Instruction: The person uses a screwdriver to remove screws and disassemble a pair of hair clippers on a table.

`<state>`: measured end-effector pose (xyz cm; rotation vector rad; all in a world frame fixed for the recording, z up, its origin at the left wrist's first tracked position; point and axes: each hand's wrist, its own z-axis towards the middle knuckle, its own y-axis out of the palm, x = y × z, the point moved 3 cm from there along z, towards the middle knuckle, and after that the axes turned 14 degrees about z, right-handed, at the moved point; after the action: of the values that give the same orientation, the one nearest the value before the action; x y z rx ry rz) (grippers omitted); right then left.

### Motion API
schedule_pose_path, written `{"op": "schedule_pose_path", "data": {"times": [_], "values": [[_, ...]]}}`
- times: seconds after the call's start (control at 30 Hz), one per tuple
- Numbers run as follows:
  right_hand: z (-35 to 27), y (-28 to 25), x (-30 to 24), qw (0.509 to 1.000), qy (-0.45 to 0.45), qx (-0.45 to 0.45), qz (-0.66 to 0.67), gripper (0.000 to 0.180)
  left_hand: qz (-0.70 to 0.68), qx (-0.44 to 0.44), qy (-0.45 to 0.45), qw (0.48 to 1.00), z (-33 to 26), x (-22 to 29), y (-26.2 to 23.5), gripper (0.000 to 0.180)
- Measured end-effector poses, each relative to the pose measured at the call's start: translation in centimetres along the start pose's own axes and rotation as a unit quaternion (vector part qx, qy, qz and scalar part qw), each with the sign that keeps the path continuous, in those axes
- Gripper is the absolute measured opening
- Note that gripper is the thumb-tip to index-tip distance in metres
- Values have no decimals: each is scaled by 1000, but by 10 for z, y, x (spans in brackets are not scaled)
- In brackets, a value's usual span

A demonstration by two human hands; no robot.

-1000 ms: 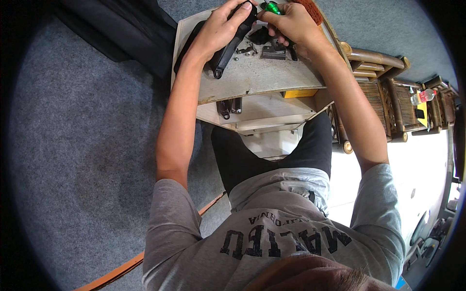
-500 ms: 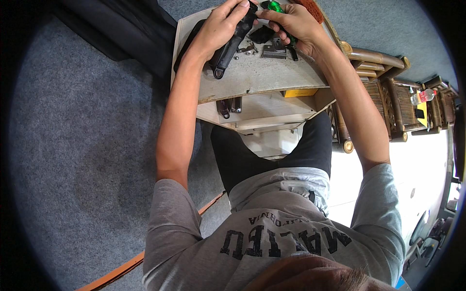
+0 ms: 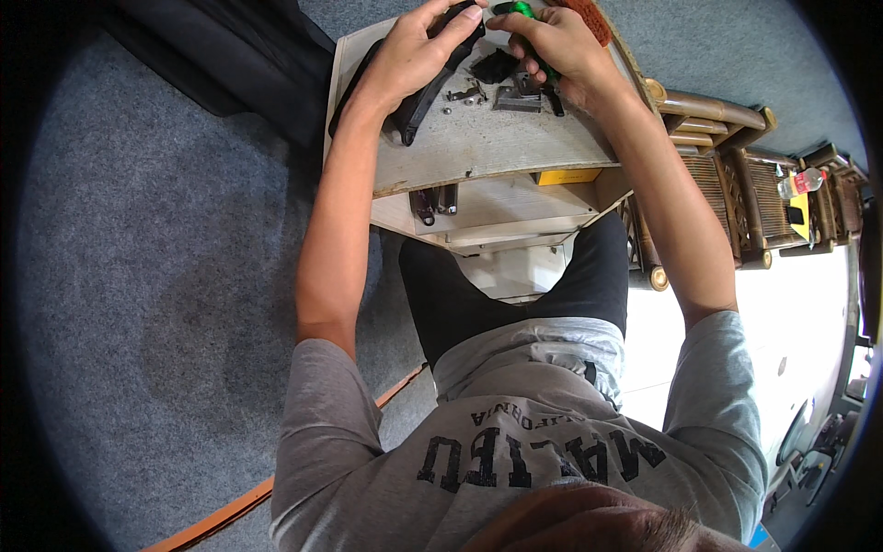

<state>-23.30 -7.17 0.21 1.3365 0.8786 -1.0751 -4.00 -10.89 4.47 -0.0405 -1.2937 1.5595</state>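
Note:
My left hand (image 3: 417, 57) is closed around a black hair clipper (image 3: 432, 99), whose hanging-loop end points down toward me. Near the far edge of the small table, my right hand (image 3: 563, 48) grips a green-handled screwdriver (image 3: 517, 9); its tip is hard to make out. The right fingertips are close to the clipper's far end. Between the hands lie a dark clump (image 3: 495, 66), likely hair, and metal clipper blades (image 3: 518, 97). Small metal parts and screws (image 3: 467, 96) are scattered beside them. Another long black object (image 3: 352, 87) lies partly hidden behind my left wrist.
The pale wooden table (image 3: 497, 156) has a shelf below with dark clippers (image 3: 432, 202) and a yellow box (image 3: 567, 176). An orange-brown brush or sponge (image 3: 589, 18) sits at the far right corner. Bamboo furniture (image 3: 727, 175) stands to the right; dark cloth (image 3: 221, 64) hangs left.
In my left hand the clipper has rolled onto its side, and its loop end has swung slightly left. My right hand has shifted only a little, still holding the screwdriver.

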Motion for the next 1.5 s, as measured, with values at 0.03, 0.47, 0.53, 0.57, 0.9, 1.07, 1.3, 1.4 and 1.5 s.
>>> {"op": "schedule_pose_path", "data": {"times": [0.03, 0.47, 0.53, 0.57, 0.9, 1.07, 1.3, 1.4, 1.5], "values": [[-5, 6, -7, 1000, 1, -3, 1, 24, 2, 1, -2, 1000, 1, 6, -5, 37], [-25, 8, -33, 981, -130, 98, -105, 25, 431, -49, 51, 900, 21, 11, 10, 46], [-23, 6, -31, 982, -106, 95, -127, 26, 422, -37, 28, 905, 24, 15, 7, 47], [-23, 6, -31, 982, -106, 94, -127, 26, 424, -53, 24, 904, 25, 17, 5, 49], [-16, 8, -23, 942, -229, 126, -209, 30, 340, 7, 3, 941, 27, -10, -4, 60], [-16, 9, -23, 945, -222, 105, -216, 30, 282, -41, -25, 958, 31, -19, -13, 61], [-19, 11, -20, 944, -192, 106, -248, 35, 205, -70, -58, 975, 32, -32, -17, 59], [-21, 10, -21, 946, -176, 104, -250, 36, 175, -69, -61, 980, 31, -31, -16, 54], [-24, 14, -24, 951, -158, 97, -246, 36, 140, -46, -24, 989, 27, -27, -19, 51]]}}
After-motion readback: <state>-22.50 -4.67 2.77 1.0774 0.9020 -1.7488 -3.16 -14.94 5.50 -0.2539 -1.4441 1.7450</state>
